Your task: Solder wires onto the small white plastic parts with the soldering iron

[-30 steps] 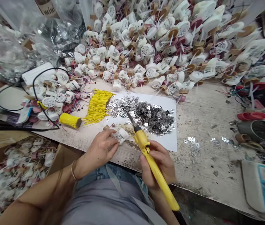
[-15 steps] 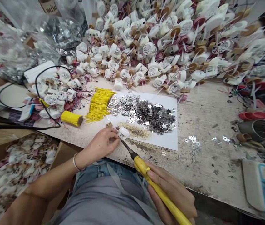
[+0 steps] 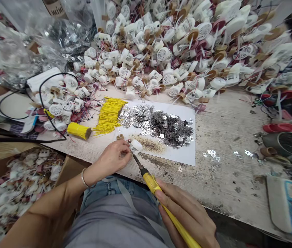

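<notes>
My left hand [image 3: 115,155] pinches a small white plastic part [image 3: 136,146] just above the near edge of the table. A yellow-handled soldering iron [image 3: 149,181] is gripped in my right hand [image 3: 184,210], its dark tip pointing up and left at the white part. Whether the tip touches it I cannot tell. Behind the part, brown crumbs [image 3: 152,144] lie on a white sheet [image 3: 184,157]. A heap of small metal plates [image 3: 171,127] covers much of that sheet, with yellow wires [image 3: 110,115] spread at its left.
A big pile of white plastic assemblies [image 3: 163,53] fills the back. A bundle of yellow wires [image 3: 78,130] and a black cable [image 3: 41,96] are at left. The box [image 3: 69,168] of parts stands lower left; a blue-and-white device [image 3: 290,203] sits at right.
The soldering iron and my right hand have shifted slightly left and down, the handle now at a steeper angle. My left hand and the white part have hardly moved.
</notes>
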Tool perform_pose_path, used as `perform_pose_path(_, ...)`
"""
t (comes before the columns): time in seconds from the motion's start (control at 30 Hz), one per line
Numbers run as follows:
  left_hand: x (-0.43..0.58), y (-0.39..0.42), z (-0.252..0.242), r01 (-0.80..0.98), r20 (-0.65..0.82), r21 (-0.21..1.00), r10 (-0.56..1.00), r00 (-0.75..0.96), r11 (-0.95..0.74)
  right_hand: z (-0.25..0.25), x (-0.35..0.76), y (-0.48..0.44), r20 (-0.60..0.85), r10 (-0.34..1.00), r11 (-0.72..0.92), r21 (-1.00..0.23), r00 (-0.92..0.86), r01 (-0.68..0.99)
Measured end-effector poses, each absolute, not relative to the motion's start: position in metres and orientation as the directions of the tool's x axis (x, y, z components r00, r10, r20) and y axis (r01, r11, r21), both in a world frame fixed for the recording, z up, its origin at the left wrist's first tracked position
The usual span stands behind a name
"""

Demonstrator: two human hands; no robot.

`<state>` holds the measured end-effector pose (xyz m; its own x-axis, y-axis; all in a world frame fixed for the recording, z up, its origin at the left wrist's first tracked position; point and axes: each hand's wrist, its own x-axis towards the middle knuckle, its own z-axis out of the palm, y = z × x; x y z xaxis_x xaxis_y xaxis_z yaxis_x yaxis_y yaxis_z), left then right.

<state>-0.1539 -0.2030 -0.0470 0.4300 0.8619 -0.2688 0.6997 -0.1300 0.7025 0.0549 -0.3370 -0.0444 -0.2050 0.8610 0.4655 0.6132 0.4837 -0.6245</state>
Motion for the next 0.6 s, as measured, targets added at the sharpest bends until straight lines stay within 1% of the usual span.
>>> perform_pose_path(0.1, -0.153, -0.203, -0.048, 0.694, -0.267, 0.709, 0.864, 0.427, -0.124, -0.045, 0.055, -0.336, 0.494, 0.857, 0.478, -0.654, -0.147, 0.587)
perform_pose_path(0.2, -0.153, -0.203, -0.049, 0.694, -0.26, 0.708, 0.865, 0.429, -0.132, -0.053, 0.049, -0.327, 0.558, 0.829, 0.463, -0.705, 0.018, 0.536)
perform_pose_path(0.27, -0.153, -0.203, -0.049, 0.701, -0.257, 0.7, 0.868, 0.425, -0.136, -0.061, 0.041, -0.314, 0.578, 0.81, 0.457, -0.726, 0.097, 0.515)
perform_pose_path(0.3, -0.153, -0.203, -0.049, 0.704, -0.256, 0.697, 0.869, 0.424, -0.138, -0.065, 0.036, -0.307, 0.57, 0.816, 0.444, -0.729, 0.102, 0.52)
perform_pose_path(0.33, -0.153, -0.203, -0.049, 0.706, -0.255, 0.693, 0.868, 0.425, -0.143, -0.07, 0.031, -0.298, 0.527, 0.847, 0.42, -0.739, 0.064, 0.526)
perform_pose_path(0.37, -0.153, -0.203, -0.048, 0.707, -0.251, 0.691, 0.867, 0.43, -0.15, -0.075, 0.026, -0.289, 0.522, 0.851, 0.43, -0.748, 0.049, 0.506)
perform_pose_path(0.43, -0.154, -0.202, -0.047, 0.705, -0.238, 0.689, 0.865, 0.442, -0.171, -0.085, 0.016, -0.272, 0.529, 0.842, 0.43, -0.776, 0.106, 0.461)
perform_pose_path(0.47, -0.155, -0.202, -0.047, 0.703, -0.232, 0.688, 0.863, 0.448, -0.18, -0.09, 0.012, -0.264, 0.552, 0.827, 0.449, -0.762, 0.107, 0.466)
perform_pose_path(0.5, -0.156, -0.201, -0.046, 0.7, -0.231, 0.69, 0.861, 0.454, -0.184, -0.095, 0.009, -0.257, 0.576, 0.815, 0.485, -0.734, 0.059, 0.475)
perform_pose_path(0.6, -0.161, -0.203, -0.046, 0.691, -0.232, 0.698, 0.852, 0.469, -0.19, -0.103, 0.002, -0.245, 0.565, 0.824, 0.504, -0.696, -0.045, 0.512)
